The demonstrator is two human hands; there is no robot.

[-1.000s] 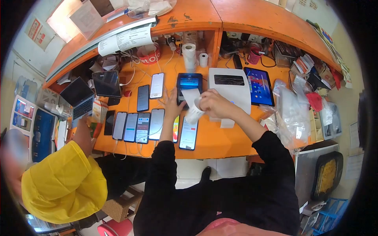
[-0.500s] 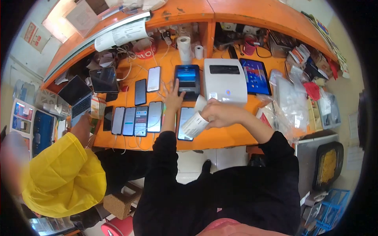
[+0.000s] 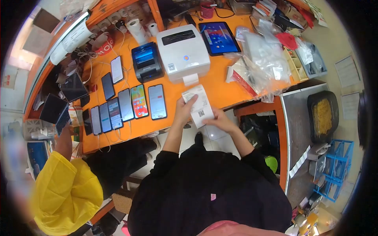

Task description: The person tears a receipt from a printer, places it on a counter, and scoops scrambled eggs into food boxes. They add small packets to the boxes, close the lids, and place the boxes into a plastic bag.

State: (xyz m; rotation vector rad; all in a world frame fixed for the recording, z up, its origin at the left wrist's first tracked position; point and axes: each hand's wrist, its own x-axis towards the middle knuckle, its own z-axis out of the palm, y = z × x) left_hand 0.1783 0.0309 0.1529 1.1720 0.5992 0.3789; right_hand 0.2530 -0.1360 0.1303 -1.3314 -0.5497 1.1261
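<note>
A printed paper receipt (image 3: pixel 199 103) with a code near its lower end is stretched between my hands, in front of the desk edge. My left hand (image 3: pixel 182 111) grips its left side, thumb on top. Lower down, my right hand (image 3: pixel 223 121) pinches the bottom right corner. Just beyond the paper is a white label printer (image 3: pixel 182 59) with a label sticking out of its front slot. A small black receipt printer (image 3: pixel 147 65) stands to its left. Nearest my left hand on the orange desk lies a phone with a lit screen (image 3: pixel 157 103).
Several more phones (image 3: pixel 139 103) with cables lie to the left. A tablet (image 3: pixel 219 38) and plastic bags (image 3: pixel 264 55) are at the right. Paper rolls (image 3: pixel 137 31) stand behind the printers. A co-worker in a yellow sleeve (image 3: pixel 65 188) reaches to a laptop (image 3: pixel 59 114) at far left.
My left hand has left the black receipt printer and now holds the receipt together with my right hand. The paper is spread flatter and nearer me. The view has swung to the right.
</note>
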